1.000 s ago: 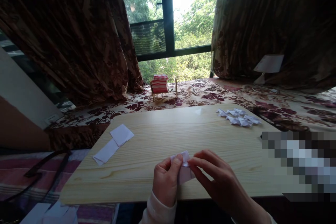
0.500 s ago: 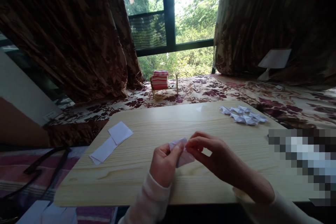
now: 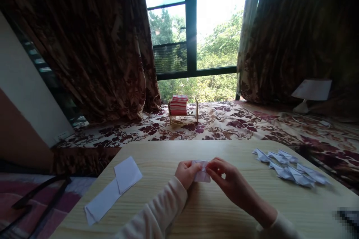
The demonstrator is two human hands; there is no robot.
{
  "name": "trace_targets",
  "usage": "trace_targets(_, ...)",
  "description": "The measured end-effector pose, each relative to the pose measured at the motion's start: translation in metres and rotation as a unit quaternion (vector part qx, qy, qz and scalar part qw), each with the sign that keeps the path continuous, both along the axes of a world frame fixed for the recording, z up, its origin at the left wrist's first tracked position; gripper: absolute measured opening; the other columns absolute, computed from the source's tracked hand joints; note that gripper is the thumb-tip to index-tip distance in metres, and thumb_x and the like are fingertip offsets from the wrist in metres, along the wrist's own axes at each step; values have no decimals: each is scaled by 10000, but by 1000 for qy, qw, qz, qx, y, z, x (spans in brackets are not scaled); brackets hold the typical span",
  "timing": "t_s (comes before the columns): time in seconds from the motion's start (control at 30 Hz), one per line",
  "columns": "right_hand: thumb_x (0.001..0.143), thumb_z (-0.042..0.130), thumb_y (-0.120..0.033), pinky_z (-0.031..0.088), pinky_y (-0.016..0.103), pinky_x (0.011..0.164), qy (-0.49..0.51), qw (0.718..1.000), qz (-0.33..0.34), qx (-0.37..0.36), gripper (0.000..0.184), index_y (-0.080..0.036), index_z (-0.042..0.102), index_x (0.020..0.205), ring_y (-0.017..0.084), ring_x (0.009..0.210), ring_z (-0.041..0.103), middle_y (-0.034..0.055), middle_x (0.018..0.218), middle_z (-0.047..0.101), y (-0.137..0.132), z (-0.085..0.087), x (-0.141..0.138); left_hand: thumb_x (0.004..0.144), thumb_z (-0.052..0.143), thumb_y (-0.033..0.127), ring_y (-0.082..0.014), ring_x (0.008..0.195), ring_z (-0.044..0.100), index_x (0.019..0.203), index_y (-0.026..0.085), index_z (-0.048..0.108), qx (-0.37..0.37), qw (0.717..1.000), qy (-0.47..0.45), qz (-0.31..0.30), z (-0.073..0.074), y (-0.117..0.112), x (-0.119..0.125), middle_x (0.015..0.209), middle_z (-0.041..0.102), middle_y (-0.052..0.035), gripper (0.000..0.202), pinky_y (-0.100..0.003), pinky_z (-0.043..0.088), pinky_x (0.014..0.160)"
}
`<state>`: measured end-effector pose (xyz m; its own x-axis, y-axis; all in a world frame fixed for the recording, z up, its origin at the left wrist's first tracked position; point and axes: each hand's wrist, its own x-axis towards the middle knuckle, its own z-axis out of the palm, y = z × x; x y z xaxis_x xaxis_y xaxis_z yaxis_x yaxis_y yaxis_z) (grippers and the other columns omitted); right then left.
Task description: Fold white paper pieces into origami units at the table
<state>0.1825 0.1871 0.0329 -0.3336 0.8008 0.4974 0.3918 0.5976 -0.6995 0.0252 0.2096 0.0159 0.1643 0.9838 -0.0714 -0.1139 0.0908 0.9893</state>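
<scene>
A small piece of folded white paper (image 3: 202, 175) is held above the middle of the wooden table (image 3: 157, 209). My left hand (image 3: 186, 174) pinches its left side, thumb lying on top. At its right edge, the closed fingertips of my right hand (image 3: 223, 171) grip the paper, with a small gap showing between thumb and curled fingers. Flat white sheets (image 3: 128, 174) lie to the left, partly overlapping a long strip of paper (image 3: 103, 201). Several pointed folded paper pieces (image 3: 291, 173) sit together at the table's right.
Past the table, a floral-covered ledge (image 3: 218, 125) bears a small rack (image 3: 183, 119) with a red-and-white striped stack (image 3: 178, 105). A lamp (image 3: 312, 91) stands at the right. Dark patterned curtains (image 3: 117, 52) flank the window. A blurred-out object (image 3: 349, 218) is at the lower right.
The view has tilted upward, so the table and hands sit lower. Both hands still hold the folded paper, which now appears flatter and more squarely turned to view.
</scene>
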Motion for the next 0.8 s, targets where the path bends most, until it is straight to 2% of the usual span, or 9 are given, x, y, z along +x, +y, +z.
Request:
trace_targets(0.07, 889, 474, -240, 427, 261, 591, 1, 1000, -7, -18, 181, -179, 563, 743, 136, 632, 516, 7, 723, 528, -1, -4, -2, 657, 722, 384, -134, 570, 538, 639, 83, 668, 12, 1000, -5, 9, 1, -4, -1, 578, 605, -11, 306, -268, 430, 586)
trace_targets(0.2, 893, 456, -247, 419, 261, 593, 4, 999, -21, -42, 204, -182, 539, 719, 137, 630, 505, 2, 702, 513, -1, -8, -6, 611, 712, 417, -130, 536, 515, 625, 96, 688, 15, 1000, -11, 16, 2, -10, -1, 549, 621, -19, 322, -257, 396, 554)
trace_targets(0.5, 874, 451, -272, 419, 251, 574, 25, 993, -72, -91, 193, -188, 549, 731, 134, 605, 503, -3, 668, 530, 3, -21, -11, 688, 640, 392, -181, 657, 567, 716, 98, 710, 21, 999, 25, 24, 0, -11, 3, 636, 661, -47, 304, -272, 443, 639)
trace_targets(0.7, 865, 462, -311, 416, 254, 565, 37, 986, -97, -133, 205, -187, 573, 747, 140, 597, 516, 4, 660, 577, 5, -26, -10, 775, 555, 374, -179, 659, 555, 712, 121, 654, 61, 994, 89, 6, -5, -15, 2, 645, 605, -39, 279, -270, 445, 632)
trace_targets(0.8, 854, 479, -323, 415, 255, 559, 39, 983, -109, -146, 206, -186, 581, 738, 141, 592, 518, 7, 659, 587, 8, -26, -9, 761, 568, 333, -162, 641, 524, 691, 127, 636, 85, 986, 142, 12, -5, -14, 4, 653, 573, -30, 228, -253, 428, 609)
